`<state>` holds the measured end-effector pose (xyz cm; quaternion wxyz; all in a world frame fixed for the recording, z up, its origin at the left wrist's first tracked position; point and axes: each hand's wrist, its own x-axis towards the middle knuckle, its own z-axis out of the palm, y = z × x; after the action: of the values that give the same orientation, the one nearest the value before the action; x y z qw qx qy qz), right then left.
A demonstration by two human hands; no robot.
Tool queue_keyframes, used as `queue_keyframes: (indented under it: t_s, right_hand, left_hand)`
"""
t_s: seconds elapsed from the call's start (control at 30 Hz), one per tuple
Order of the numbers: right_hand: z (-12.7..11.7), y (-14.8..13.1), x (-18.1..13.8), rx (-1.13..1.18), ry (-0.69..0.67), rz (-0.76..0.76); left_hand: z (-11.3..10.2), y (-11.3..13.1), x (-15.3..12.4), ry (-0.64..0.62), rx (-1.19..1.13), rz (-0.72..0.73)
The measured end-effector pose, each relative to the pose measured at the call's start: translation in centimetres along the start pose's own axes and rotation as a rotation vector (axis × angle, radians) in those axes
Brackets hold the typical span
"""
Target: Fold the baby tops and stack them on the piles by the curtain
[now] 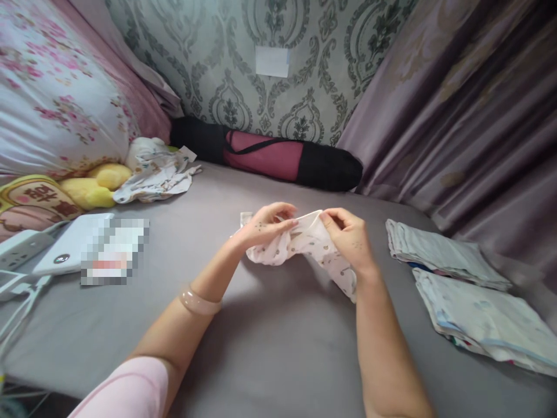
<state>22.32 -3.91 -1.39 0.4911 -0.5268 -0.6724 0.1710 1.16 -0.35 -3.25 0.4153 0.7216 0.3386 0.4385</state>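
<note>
Grey-sheeted bed (278,360), carrying the following. Item, one small white garment (328,264) with a scattered print, held up near the middle of the bed, its lower part hanging toward the near edge. Right hand (350,238): thumb and fingers pinched on the garment's pale upper edge. Left hand (270,227): fingers curled, thumb laid along the same edge, touching the cloth; firmness of grip cannot be told. On the left forearm, one pale bangle (201,302); above it, a pink sleeve (130,386). Along the right edge, two folded stacks: a farther cloth stack (448,252) and, just beside it, a nearer cloth stack (491,322) with light blue trim. Along the far edge, before a patterned wall (217,69), one long black and maroon bag (265,154) with a black strap. Toward the far left corner, a crumpled printed cloth (159,177) beside a yellow plush (93,188), below a white floral pillow (65,98). At the left edge, one white flat device (73,244), a blurred packet (115,249) touching it, and a white power strip (24,249). Beyond the right edge, a mauve curtain (404,116).
</note>
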Motion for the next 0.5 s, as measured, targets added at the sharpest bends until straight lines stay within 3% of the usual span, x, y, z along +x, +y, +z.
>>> queue_keyframes:
  t_s: [0.07,0.13,0.2,0.33,0.4,0.5]
  right_hand:
    - [-0.7,-0.4,0.2,-0.013,0.134,0.006]
    - [-1.4,-0.9,0.3,-0.012,0.242,0.001]
    - [-2.1,-1.3,0.4,-0.013,0.336,0.000]
    - [-3.2,-2.2,0.2,0.005,0.478,0.000]
    - [-3.5,-3.0,-0.1,0.032,0.515,-0.004]
    - [-3.9,-4.5,-0.9,0.083,0.504,-0.004]
  left_hand:
    - [-0.4,0.9,-0.1,0.171,0.066,0.024]
    - [-0.5,2.0,-0.4,0.230,0.092,0.001]
    - [0.0,3.1,-0.9,0.094,0.090,-0.048]
    - [2.9,3.6,-2.2,-0.344,0.206,-0.027]
    - [4.8,2.9,-2.6,-0.375,0.274,0.072]
    - [7.1,1.4,-2.8,-0.240,0.300,0.194]
